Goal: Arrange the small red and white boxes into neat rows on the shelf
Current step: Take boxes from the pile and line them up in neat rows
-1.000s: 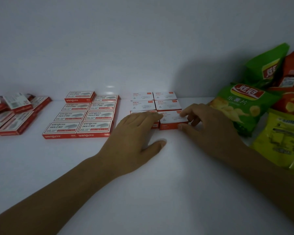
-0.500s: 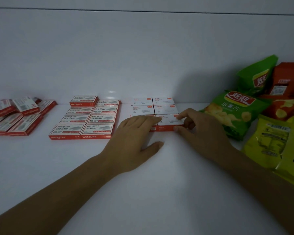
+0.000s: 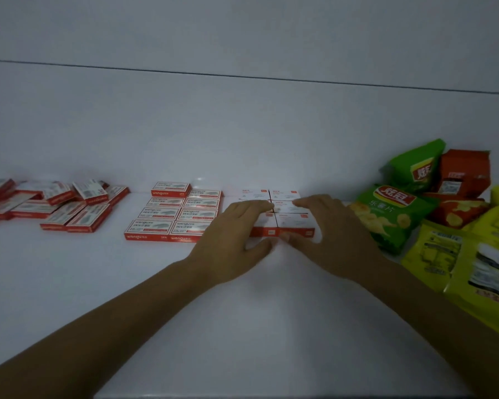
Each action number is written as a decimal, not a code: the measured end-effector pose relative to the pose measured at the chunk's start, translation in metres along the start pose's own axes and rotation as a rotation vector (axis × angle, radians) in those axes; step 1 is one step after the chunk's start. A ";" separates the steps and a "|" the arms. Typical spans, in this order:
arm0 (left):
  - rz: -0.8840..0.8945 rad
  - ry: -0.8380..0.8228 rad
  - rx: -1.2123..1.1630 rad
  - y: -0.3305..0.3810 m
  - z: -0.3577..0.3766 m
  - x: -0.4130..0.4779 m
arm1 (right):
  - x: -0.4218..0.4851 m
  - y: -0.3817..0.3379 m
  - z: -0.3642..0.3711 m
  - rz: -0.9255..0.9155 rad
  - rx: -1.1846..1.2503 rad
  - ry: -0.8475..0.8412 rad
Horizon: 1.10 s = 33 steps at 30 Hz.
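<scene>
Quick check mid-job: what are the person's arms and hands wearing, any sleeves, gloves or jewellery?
Nothing worn shows. The left hand and right hand have no gloves, both arms are without sleeves as far as the picture reaches, and no watch, ring or band is visible.

The left hand (image 3: 233,240) and right hand (image 3: 330,236) reach forward, apparently flat, nearly touching.

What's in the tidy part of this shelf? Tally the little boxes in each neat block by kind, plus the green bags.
Red-and-white boxes with a grey picture on top: 8
White-topped red boxes, right block: 6 tops showing
Green crisp bags: 2
Total: 16
The jumbled pile of boxes at the left overlaps too much to count.
</scene>
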<state>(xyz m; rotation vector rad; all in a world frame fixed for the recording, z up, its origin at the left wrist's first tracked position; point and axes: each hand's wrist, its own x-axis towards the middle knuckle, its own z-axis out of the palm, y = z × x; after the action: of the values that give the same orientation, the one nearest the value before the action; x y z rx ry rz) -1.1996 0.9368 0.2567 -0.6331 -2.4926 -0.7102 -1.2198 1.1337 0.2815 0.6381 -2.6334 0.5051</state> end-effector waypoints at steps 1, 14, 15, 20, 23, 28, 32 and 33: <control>0.020 -0.008 0.009 0.000 -0.008 -0.001 | -0.001 -0.009 -0.002 -0.013 0.014 -0.010; -0.009 -0.002 0.312 -0.116 -0.160 -0.110 | 0.058 -0.187 0.062 -0.215 0.144 -0.084; -0.035 0.002 0.314 -0.128 -0.173 -0.121 | 0.064 -0.206 0.072 -0.232 0.155 -0.087; -0.130 0.014 0.335 -0.191 -0.232 -0.169 | 0.092 -0.302 0.119 -0.285 0.184 -0.130; -0.149 0.013 0.340 -0.229 -0.260 -0.188 | 0.102 -0.349 0.144 -0.295 0.171 -0.154; -0.199 0.005 0.298 -0.276 -0.280 -0.195 | 0.109 -0.390 0.177 -0.261 0.151 -0.170; -0.183 0.028 0.163 -0.298 -0.276 -0.203 | 0.109 -0.408 0.200 -0.236 0.053 -0.136; -0.173 0.061 0.135 -0.297 -0.275 -0.202 | 0.108 -0.409 0.204 -0.261 0.038 -0.128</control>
<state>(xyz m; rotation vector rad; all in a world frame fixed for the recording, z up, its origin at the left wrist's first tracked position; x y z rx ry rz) -1.1173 0.4919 0.2472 -0.3458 -2.5341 -0.6066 -1.1623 0.6682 0.2558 1.0399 -2.6080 0.4492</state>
